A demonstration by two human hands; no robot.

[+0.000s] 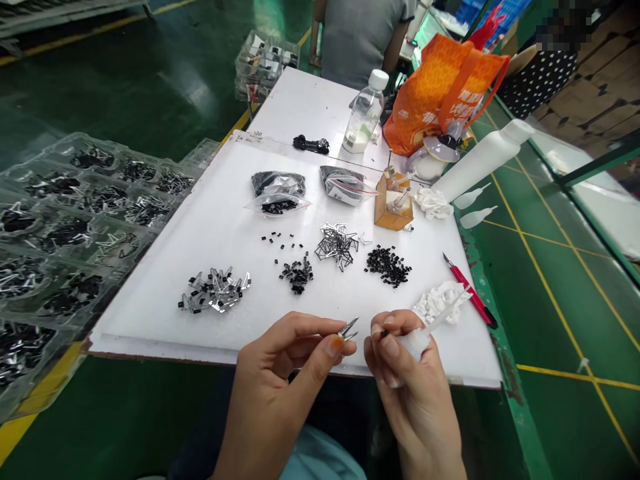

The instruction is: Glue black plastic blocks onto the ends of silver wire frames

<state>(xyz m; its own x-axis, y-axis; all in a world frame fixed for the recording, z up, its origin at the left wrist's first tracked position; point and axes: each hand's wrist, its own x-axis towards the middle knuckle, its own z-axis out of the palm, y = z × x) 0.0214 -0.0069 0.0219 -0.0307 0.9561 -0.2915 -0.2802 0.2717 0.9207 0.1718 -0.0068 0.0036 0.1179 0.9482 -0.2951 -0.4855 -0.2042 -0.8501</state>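
Note:
Thumb and fingers of my left hand (295, 363) pinch a small V-shaped metal clip (349, 328) above the table's front edge. Beside it, my right hand (413, 373) curls around a small white squeeze bottle (416, 343) whose thin nozzle points up to the right. A tiny black piece (384, 335) sits between that hand's thumb and forefinger. Beyond the hands lie a heap of bare metal clips (339, 245), two piles of small black pieces (389, 267) (297, 275), and, to the left, a pile of clips with black pieces on them (215, 290).
Zip bags (279, 190), a wooden block (394, 207), a clear bottle (365, 117) and an orange bag (435, 93) stand farther back. A red craft knife (470, 293) and crumpled tissue (440, 303) lie right. Divided plastic trays (95, 200) are at left. A person (357, 40) sits beyond.

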